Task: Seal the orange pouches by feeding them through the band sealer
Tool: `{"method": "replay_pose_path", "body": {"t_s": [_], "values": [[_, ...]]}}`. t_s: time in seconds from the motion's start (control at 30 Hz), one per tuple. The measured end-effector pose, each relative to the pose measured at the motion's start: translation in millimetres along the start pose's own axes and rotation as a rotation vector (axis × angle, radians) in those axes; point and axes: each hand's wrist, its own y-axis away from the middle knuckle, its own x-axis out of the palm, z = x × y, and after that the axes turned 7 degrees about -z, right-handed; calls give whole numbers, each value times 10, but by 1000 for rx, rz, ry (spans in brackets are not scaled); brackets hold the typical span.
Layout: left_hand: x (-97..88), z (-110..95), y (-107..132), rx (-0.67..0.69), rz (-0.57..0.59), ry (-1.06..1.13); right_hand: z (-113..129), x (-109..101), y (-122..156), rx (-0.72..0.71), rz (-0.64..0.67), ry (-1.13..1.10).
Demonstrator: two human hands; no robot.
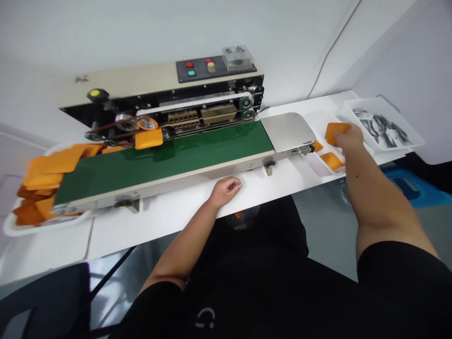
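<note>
Over the white tray [319, 170] on the right, my right hand [351, 138] pinches an orange pouch [334, 132] by its edge. More orange pouches [331, 161] lie in that tray. My left hand [226, 190] rests on the table's front edge with its fingers loosely curled and nothing seen in them. Behind it stands a band sealing machine [116, 80] with a green conveyor belt [183, 153]. One orange pouch [149, 139] hangs at the left part of the sealing band, above the belt.
At the belt's left end, a white bin [14, 230] is heaped with orange pouches [45, 172]. A white bin [416, 141] of silvery packets stands far right. A metal plate [287, 129] extends the belt's right end. Beneath the table at right is something blue [423, 188]; a dark chair [45, 292] is lower left.
</note>
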Motion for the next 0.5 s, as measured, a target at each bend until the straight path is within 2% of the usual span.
{"method": "replay_pose_path", "body": {"t_s": [0.07, 0.13, 0.17, 0.2, 0.27, 0.33, 0.4, 0.5], "values": [[0, -17, 10, 24, 19, -20, 204, -70, 149, 176, -105, -237], [4, -50, 22, 53, 46, -49, 469, -122, 468, 323, -191, -622], [7, -73, 29, 64, 63, -65, 614, -129, 692, 324, -236, -771], [10, -97, 35, 72, 83, -80, 759, -115, 951, 292, -205, -878], [15, -140, 48, 85, 126, -108, 1027, -20, 1529, 259, -186, -973], [16, -165, 63, 93, 164, -115, 1234, 161, 2099, 250, -84, -981], [12, -162, 82, 90, 183, -84, 1367, 411, 2566, 159, 26, -916], [5, -120, 118, 63, 137, 21, 1448, 849, 2972, -15, 260, -937]]}}
